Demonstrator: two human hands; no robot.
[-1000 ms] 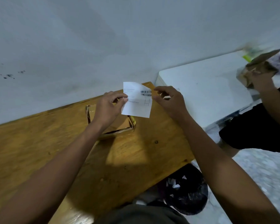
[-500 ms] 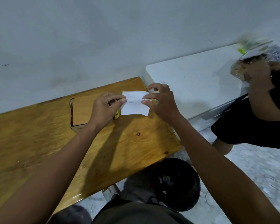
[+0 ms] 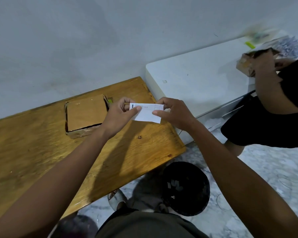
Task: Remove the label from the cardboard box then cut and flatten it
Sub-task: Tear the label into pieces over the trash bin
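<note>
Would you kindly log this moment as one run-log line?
step: label off | label: pinched by left hand and right hand | box: uncut, on table

The white label (image 3: pixel 147 112) carries faint printed lines near its top edge, between the two pinching grips. None is legible.

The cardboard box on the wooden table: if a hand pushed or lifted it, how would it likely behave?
The cardboard box lies low and flat on the wooden table, so it would probably slide, not tip or roll. It looks thin-walled, with worn, gaping edges, so likely light and somewhat floppy when lifted. Its contents cannot be seen, so the weight is uncertain.
</note>
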